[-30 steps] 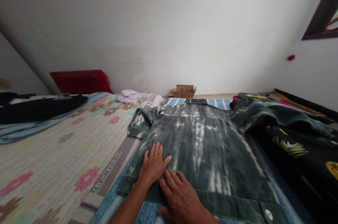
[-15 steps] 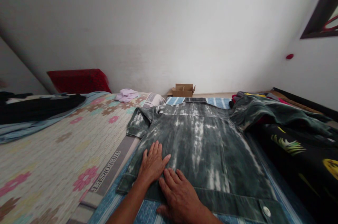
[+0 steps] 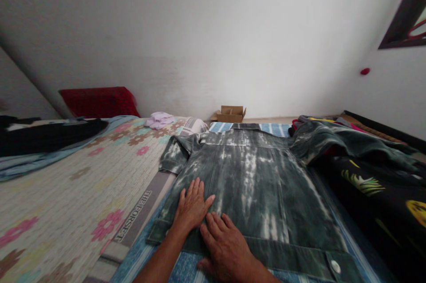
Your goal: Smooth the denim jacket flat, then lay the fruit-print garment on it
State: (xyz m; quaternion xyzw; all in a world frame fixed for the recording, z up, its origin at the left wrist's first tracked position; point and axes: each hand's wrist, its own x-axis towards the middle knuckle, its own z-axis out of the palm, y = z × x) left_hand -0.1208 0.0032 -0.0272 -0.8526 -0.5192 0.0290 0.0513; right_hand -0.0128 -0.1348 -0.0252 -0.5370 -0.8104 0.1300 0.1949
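Denim, bleached in pale vertical streaks over dark green-grey, makes up the jacket [image 3: 253, 185], which lies back-up and spread flat on a blue striped mat [image 3: 186, 269] on the floor. In the head view, the left hand [image 3: 192, 206] rests open, palm down with fingers together, on the jacket's lower left panel. The right hand [image 3: 226, 247] lies open and flat just beside it, nearer the hem, gripping nothing. The cloth looks thick and fairly stiff, likely heavy for a garment, and should hold a crease; the hem band with its white button [image 3: 335, 266] or the side seams seem the firmest places to take hold. Left of the jacket spreads a floral mat [image 3: 83, 185]. Right of it sits a pile of dark clothes [image 3: 366, 172]. Beyond its collar stands a small cardboard box [image 3: 232, 114].
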